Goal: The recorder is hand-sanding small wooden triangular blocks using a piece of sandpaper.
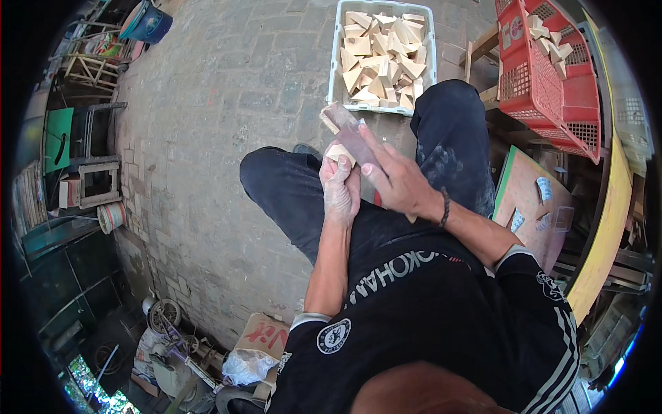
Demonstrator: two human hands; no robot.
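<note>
Above my lap, my left hand (341,187) pinches a small pale wooden block (340,152) between thumb and fingers. My right hand (397,178) grips a long sanding block (355,135) faced with brown sandpaper. The sanding block lies slantwise against or just over the wooden block's right side; I cannot tell whether they touch. Pale dust coats my left hand and the dark trousers. Beyond my knees, a white plastic crate (433,57) holds many angular wooden blocks (382,57) in a loose heap.
A red plastic basket (540,103) at the right contains several wooden blocks (552,46). Below it, a board (532,207) bears scraps of printed paper. Behind me to the left are a small bicycle (178,346) and a cardboard box (264,336). A blue bucket (150,25) stands far left on the paving.
</note>
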